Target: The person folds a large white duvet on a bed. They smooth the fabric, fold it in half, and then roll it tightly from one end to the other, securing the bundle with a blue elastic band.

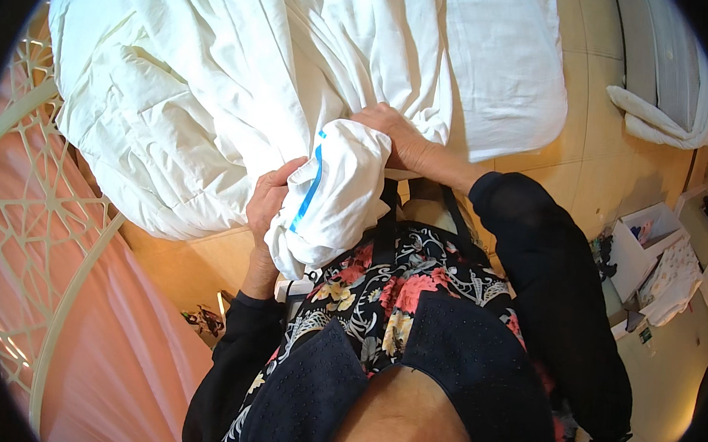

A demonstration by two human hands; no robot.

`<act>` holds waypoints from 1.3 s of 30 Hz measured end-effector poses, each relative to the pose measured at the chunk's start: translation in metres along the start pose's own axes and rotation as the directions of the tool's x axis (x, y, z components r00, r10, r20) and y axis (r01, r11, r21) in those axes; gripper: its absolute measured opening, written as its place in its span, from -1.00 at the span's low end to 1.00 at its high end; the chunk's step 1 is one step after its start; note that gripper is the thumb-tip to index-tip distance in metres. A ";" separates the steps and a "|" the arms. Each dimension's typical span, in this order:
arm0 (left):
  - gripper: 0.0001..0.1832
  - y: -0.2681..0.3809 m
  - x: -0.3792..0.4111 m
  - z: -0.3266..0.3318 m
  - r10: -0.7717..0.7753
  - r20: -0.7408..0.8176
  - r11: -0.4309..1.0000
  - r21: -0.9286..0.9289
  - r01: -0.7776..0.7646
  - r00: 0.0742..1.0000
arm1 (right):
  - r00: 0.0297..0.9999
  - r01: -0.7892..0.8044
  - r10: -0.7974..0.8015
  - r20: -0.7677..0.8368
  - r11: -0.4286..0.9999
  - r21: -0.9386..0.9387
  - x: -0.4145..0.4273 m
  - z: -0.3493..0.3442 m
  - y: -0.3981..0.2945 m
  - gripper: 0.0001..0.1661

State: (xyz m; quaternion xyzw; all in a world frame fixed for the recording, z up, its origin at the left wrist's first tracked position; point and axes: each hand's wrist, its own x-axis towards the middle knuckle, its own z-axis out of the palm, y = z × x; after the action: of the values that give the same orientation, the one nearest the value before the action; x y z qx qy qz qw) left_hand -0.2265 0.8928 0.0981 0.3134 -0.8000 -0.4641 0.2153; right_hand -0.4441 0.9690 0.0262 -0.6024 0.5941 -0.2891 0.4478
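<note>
A large white duvet (169, 113) lies rumpled over the bed, with gathered folds running towards me. Close to my body, a bunched end of white fabric (344, 189) with a blue stripe (309, 192) hangs over the near edge. My left hand (268, 199) grips this bundle from its left side, the thumb along the cloth. On the bundle's far right, my right hand (389, 130) clutches the gathered folds; its fingertips are partly hidden in the cloth. A flat white sheet (502, 77) covers the bed's right part.
To the left stands a cream lattice screen (50, 197) before pink drapery (132, 341). Tan tiled flooring (589, 171) runs along the bed's right side. A white open box (646, 238) and folded patterned cloth (674, 277) are at the right. Farther up is a padded grey-white piece (671, 77).
</note>
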 end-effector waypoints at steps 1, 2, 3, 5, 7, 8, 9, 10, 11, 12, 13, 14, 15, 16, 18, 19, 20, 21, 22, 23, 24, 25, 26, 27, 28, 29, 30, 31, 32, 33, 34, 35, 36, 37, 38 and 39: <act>-0.91 0.022 0.010 -0.004 -0.047 -0.015 0.999 -0.005 0.046 0.999 | 1.000 -0.013 0.013 0.010 1.000 -0.010 0.005 0.001 -0.003 -0.42; -0.92 0.033 0.017 -0.007 -0.086 -0.021 0.996 -0.014 0.086 0.996 | 0.999 -0.033 0.033 0.010 0.999 -0.021 0.008 -0.001 -0.007 -0.37; -0.92 0.031 0.016 -0.009 -0.223 -0.065 0.963 -0.170 0.210 0.973 | 0.994 0.054 -0.047 -0.095 0.996 0.074 0.007 -0.006 -0.009 -0.37; -0.90 0.017 0.004 -0.008 -0.488 -0.081 0.784 -0.480 0.395 0.869 | 1.000 -0.006 0.004 0.005 0.805 0.593 0.010 -0.010 -0.018 -0.39; -0.89 -0.003 -0.013 -0.004 -0.705 -0.018 0.485 -0.742 0.464 0.709 | 0.944 0.312 -0.310 -0.109 0.950 -0.003 0.006 -0.039 -0.056 -0.40; -0.87 -0.010 -0.016 -0.001 -0.674 -0.032 0.554 -0.683 0.476 0.738 | 0.893 0.423 -0.431 -0.128 0.902 -0.089 0.002 -0.043 -0.064 -0.44; -0.85 -0.017 -0.020 0.000 -0.643 -0.047 0.620 -0.619 0.483 0.765 | 0.912 0.405 -0.403 -0.076 0.914 0.021 0.000 -0.044 -0.072 -0.46; -0.83 -0.020 -0.022 0.001 -0.590 -0.076 0.718 -0.504 0.479 0.804 | 0.924 0.381 -0.382 -0.014 0.916 0.127 -0.001 -0.045 -0.081 -0.48; -0.81 -0.024 -0.025 0.002 -0.537 -0.101 0.799 -0.378 0.466 0.838 | 0.914 0.400 -0.404 0.039 0.913 0.084 -0.001 -0.049 -0.089 -0.49; -0.80 -0.024 -0.023 0.001 -0.599 -0.101 0.744 -0.437 0.505 0.794 | 0.900 0.424 -0.426 0.089 0.905 0.040 -0.001 -0.055 -0.097 -0.51; -0.79 -0.023 -0.021 0.000 -0.657 -0.094 0.683 -0.494 0.537 0.748 | 0.884 0.450 -0.445 0.141 0.893 -0.002 0.000 -0.060 -0.104 -0.52; -0.79 -0.019 -0.021 -0.003 -0.658 -0.095 0.660 -0.551 0.511 0.747 | 0.882 0.437 -0.413 0.225 0.897 -0.067 -0.002 -0.062 -0.103 -0.53; -0.79 -0.011 -0.019 -0.009 -0.656 -0.096 0.637 -0.602 0.481 0.748 | 0.908 0.368 -0.319 0.273 0.917 -0.152 -0.002 -0.064 -0.102 -0.55; -0.79 0.007 -0.008 -0.016 -0.655 -0.088 0.607 -0.652 0.454 0.751 | 0.929 0.289 -0.211 0.306 0.927 -0.240 -0.005 -0.068 -0.101 -0.56; -0.86 0.035 0.003 -0.029 -0.593 -0.098 0.633 -0.670 0.387 0.799 | 0.975 0.151 -0.087 0.205 0.936 -0.320 -0.010 -0.072 -0.096 -0.60; -0.89 0.041 0.003 -0.031 -0.373 -0.260 0.910 -0.292 0.295 0.891 | 0.994 0.091 -0.069 0.081 0.947 -0.308 -0.012 -0.072 -0.090 -0.61; -0.90 0.049 0.005 -0.035 -0.248 -0.241 0.967 -0.122 0.225 0.938 | 0.998 0.036 -0.051 -0.044 0.958 -0.285 -0.013 -0.074 -0.087 -0.63; -0.90 0.058 0.006 -0.032 -0.200 -0.189 0.970 -0.178 0.167 0.961 | 1.000 -0.016 0.018 0.006 0.962 -0.273 -0.010 -0.079 -0.090 -0.55; -0.90 0.072 0.015 -0.032 0.055 -0.191 0.998 -0.019 -0.060 0.980 | 1.000 0.010 -0.006 0.017 0.967 -0.253 -0.008 -0.079 -0.089 -0.53; -0.91 0.077 0.014 -0.031 0.076 -0.173 0.996 -0.024 -0.081 0.982 | 0.999 0.038 -0.032 0.031 0.972 -0.231 -0.003 -0.070 -0.079 -0.51; -0.91 0.078 0.013 -0.030 0.099 -0.154 0.994 -0.037 -0.106 0.983 | 0.998 0.058 -0.050 0.044 0.975 -0.215 0.001 -0.059 -0.066 -0.49; -0.89 0.077 0.014 -0.025 0.071 -0.151 0.997 -0.014 -0.074 0.986 | 0.998 0.061 -0.062 -0.014 0.997 -0.047 -0.003 -0.051 -0.051 -0.49; -0.88 0.077 0.017 -0.022 0.018 -0.130 0.997 -0.078 -0.028 0.991 | 0.994 0.087 -0.077 -0.075 0.988 0.127 -0.007 -0.043 -0.036 -0.48; -0.87 0.077 0.016 -0.023 -0.050 -0.111 0.991 -0.132 0.035 0.993 | 0.953 0.222 -0.268 -0.141 0.935 -0.275 -0.009 -0.038 -0.026 -0.42; -0.86 0.074 0.014 -0.026 -0.121 -0.090 0.978 -0.180 0.103 0.989 | 0.878 0.293 -0.463 -0.120 0.719 -0.631 -0.008 -0.035 -0.024 -0.36; -0.84 0.061 -0.001 -0.031 -0.221 -0.125 0.936 -0.304 0.175 0.967 | 0.990 0.126 -0.121 0.072 0.989 -0.074 0.005 -0.065 -0.100 -0.39; -0.84 0.068 0.010 -0.040 -0.019 -0.075 0.995 -0.098 0.012 0.997 | 0.996 0.075 -0.082 0.041 0.986 0.149 0.001 -0.061 -0.089 -0.42; -0.85 0.069 0.013 -0.043 0.075 -0.059 0.997 -0.031 -0.077 0.995 | 0.999 0.023 -0.036 0.030 0.932 0.363 -0.004 -0.048 -0.077 -0.44; -0.85 0.068 0.017 -0.041 0.160 -0.061 0.987 0.027 -0.159 0.985 | 0.999 -0.030 0.008 0.048 0.885 0.465 -0.012 -0.043 -0.064 -0.46; -0.85 0.067 0.012 -0.041 0.100 -0.110 0.995 -0.020 -0.103 0.989 | 0.996 -0.075 0.032 0.085 0.815 0.575 -0.013 -0.036 -0.065 -0.48; -0.86 0.067 0.009 -0.041 0.048 -0.152 0.996 -0.072 -0.060 0.987 | 0.991 -0.126 0.065 0.117 0.737 0.664 -0.015 -0.032 -0.068 -0.50; -0.86 0.066 0.006 -0.038 -0.013 -0.194 0.991 -0.134 -0.013 0.981 | 0.992 -0.106 0.037 0.123 0.770 0.630 -0.017 -0.027 -0.071 -0.49; -0.86 0.065 0.002 -0.037 -0.056 -0.222 0.984 -0.176 0.017 0.973 | 0.992 -0.083 0.006 0.129 0.800 0.595 -0.018 -0.022 -0.070 -0.49; -0.86 0.065 0.000 -0.035 -0.076 -0.241 0.980 -0.197 0.028 0.967 | 0.991 -0.061 -0.017 0.134 0.829 0.556 -0.018 -0.018 -0.067 -0.48; -0.87 0.065 -0.002 -0.032 -0.091 -0.258 0.976 -0.215 0.035 0.962 | 0.989 -0.037 -0.041 0.139 0.856 0.516 -0.017 -0.015 -0.064 -0.47; -0.87 0.066 -0.004 -0.031 -0.100 -0.270 0.974 -0.222 0.039 0.957 | 0.987 -0.013 -0.066 0.147 0.877 0.480 -0.015 -0.013 -0.064 -0.47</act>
State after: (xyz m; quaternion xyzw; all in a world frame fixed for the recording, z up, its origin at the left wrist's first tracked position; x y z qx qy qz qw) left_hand -0.2237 0.9013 0.1713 0.3791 -0.6952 -0.5060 0.3421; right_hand -0.4286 0.9744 0.0910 -0.5021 0.4579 -0.3844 0.6248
